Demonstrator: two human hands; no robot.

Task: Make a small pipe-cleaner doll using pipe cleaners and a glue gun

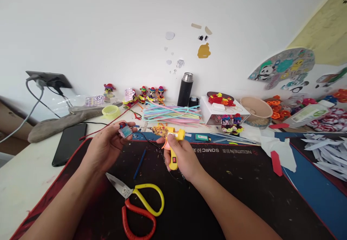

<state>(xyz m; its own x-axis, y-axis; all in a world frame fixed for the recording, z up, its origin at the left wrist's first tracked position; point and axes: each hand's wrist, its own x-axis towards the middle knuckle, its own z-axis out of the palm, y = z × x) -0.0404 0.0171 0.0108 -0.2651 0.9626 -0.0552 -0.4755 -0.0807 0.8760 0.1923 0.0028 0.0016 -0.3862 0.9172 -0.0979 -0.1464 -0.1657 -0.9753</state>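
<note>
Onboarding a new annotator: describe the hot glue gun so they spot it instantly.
Start at the black desk mat. Near its far edge, the right hand grips the hot glue gun, nozzle toward the left hand. Unlike the loop-handled scissors, it has a red switch on its yellow grip.

Mat (230,204) has NEWMEN and SOMIC printed along its far edge, both upside down from here, with Chinese characters beside each. Sticker on the glue gun (179,135) is too tiny to read lol
</note>
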